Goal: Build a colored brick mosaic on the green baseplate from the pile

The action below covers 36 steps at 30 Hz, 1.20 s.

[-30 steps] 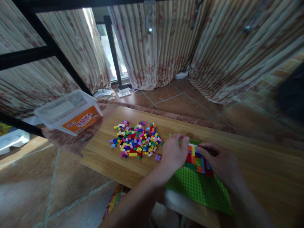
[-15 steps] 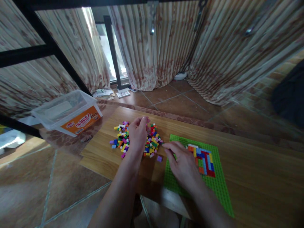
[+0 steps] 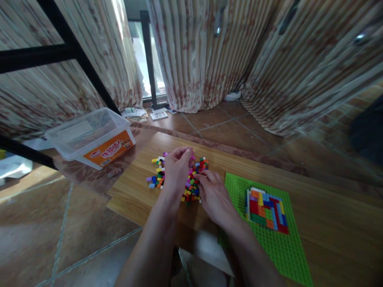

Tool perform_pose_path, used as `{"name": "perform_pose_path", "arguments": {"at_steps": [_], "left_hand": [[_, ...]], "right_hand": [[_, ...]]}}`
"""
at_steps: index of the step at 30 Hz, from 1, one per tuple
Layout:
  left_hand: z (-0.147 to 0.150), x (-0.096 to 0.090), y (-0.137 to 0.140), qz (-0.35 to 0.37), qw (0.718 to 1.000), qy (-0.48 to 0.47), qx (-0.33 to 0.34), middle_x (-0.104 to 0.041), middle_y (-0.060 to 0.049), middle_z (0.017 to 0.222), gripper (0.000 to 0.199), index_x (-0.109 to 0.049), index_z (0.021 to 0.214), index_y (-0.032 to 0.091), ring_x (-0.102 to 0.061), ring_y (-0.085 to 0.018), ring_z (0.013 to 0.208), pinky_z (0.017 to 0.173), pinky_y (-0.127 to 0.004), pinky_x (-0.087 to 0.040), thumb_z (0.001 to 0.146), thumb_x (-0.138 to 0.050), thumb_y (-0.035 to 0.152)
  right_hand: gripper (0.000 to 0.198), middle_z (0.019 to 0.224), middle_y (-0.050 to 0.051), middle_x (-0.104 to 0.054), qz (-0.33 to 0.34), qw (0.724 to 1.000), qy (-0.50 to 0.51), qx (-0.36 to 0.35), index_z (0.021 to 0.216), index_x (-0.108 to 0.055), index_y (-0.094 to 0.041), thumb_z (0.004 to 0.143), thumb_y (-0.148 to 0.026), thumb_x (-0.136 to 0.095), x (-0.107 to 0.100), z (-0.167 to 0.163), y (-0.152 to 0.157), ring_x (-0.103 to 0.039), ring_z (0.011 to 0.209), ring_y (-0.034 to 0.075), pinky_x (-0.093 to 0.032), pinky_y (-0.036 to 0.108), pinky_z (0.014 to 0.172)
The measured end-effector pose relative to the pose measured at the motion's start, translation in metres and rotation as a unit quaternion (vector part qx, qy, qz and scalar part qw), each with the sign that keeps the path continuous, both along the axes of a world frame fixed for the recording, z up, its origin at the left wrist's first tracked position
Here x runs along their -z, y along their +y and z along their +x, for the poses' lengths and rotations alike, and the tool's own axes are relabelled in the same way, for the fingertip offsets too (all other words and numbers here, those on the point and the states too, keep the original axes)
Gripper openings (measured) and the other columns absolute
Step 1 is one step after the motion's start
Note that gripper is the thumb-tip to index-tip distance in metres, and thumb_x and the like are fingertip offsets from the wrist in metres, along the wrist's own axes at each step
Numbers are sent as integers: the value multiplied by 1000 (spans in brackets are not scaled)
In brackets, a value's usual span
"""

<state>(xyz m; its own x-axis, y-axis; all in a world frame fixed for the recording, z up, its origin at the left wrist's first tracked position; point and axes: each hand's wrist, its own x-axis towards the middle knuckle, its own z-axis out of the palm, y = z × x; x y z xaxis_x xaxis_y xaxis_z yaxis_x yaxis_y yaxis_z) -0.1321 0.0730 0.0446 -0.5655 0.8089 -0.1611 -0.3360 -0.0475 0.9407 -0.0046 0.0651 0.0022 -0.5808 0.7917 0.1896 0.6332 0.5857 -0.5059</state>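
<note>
A loose pile of small coloured toy bricks [image 3: 191,193] lies on the wooden table. My left hand [image 3: 176,167] is over the pile's middle, thumb and fingertips pinched together; what they hold, if anything, I cannot make out. My right hand [image 3: 216,195] reaches over the right side of the pile. Its fingertips are among the bricks and its thumb is apart from them. To the right lies a green baseplate [image 3: 279,251], partly under my right forearm. On it sits a flat block of joined bricks [image 3: 267,211] in red, blue, orange, green and yellow, with a white edge.
A clear plastic box [image 3: 89,135] with an orange label stands on the floor left of the wooden table [image 3: 131,187]. Papers [image 3: 134,113] lie near the window. Striped curtains [image 3: 191,59] hang behind, and a black metal frame [image 3: 80,56] crosses the upper left.
My right hand has moved left from the baseplate's edge to the brick pile, uncovering more of the joined block. My left hand stays over the pile. The camera view has shifted slightly.
</note>
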Motion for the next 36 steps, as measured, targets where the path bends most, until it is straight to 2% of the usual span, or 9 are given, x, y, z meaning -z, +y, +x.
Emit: {"name": "perform_pose_path", "arguments": {"at_steps": [7, 12, 18, 25, 30, 36], "left_hand": [[-5, 1, -3, -8, 1000, 2, 8, -63, 1, 65, 18, -67, 75, 14, -49, -5, 50, 48, -17, -35, 67, -71, 30], [0, 0, -3, -24, 999, 5, 31, -67, -1, 70, 17, -69, 79, 14, -52, -7, 52, 49, -18, -37, 68, -69, 28], [9, -1, -2, -14, 999, 21, 44, -65, 1, 65, 17, -69, 76, 14, -48, -6, 50, 48, -18, -36, 66, -69, 28], [15, -1, 1, -27, 998, 26, 51, -67, -1, 68, 23, -71, 79, 14, -49, -6, 51, 49, -18, -36, 64, -71, 31], [16, -1, 2, -28, 998, 40, 51, -69, -2, 70, 22, -71, 79, 14, -49, -6, 52, 48, -18, -34, 65, -70, 31], [16, -1, 3, -28, 998, 24, 54, -66, -1, 65, 26, -70, 77, 14, -49, -7, 51, 47, -18, -35, 62, -74, 35]], "right_hand": [[22, 102, 9, -62, -12, 999, 0, 37, 98, -66, -18, 84, -15, -49, -3, 8, 1, -52, 101, 24, -43, 42, 93], [16, 99, 6, -62, -36, 996, 52, 65, 91, -63, -20, 83, -15, -51, -4, 14, -2, -54, 98, 22, -44, 38, 88], [11, 90, 4, -63, -65, 990, 102, 69, 80, -63, -22, 83, -17, -55, -3, 22, -3, -57, 91, 19, -44, 35, 82], [13, 92, 4, -65, -64, 991, 93, 72, 88, -66, -22, 86, -17, -54, -3, 28, -2, -57, 91, 19, -45, 35, 83], [20, 102, 7, -65, -50, 997, 28, 43, 103, -67, -20, 89, -20, -52, -6, 23, -3, -55, 100, 22, -44, 38, 91], [19, 99, 8, -65, -30, 999, -5, 38, 95, -68, -20, 90, -19, -49, -6, 16, -5, -53, 98, 23, -44, 38, 89]]}}
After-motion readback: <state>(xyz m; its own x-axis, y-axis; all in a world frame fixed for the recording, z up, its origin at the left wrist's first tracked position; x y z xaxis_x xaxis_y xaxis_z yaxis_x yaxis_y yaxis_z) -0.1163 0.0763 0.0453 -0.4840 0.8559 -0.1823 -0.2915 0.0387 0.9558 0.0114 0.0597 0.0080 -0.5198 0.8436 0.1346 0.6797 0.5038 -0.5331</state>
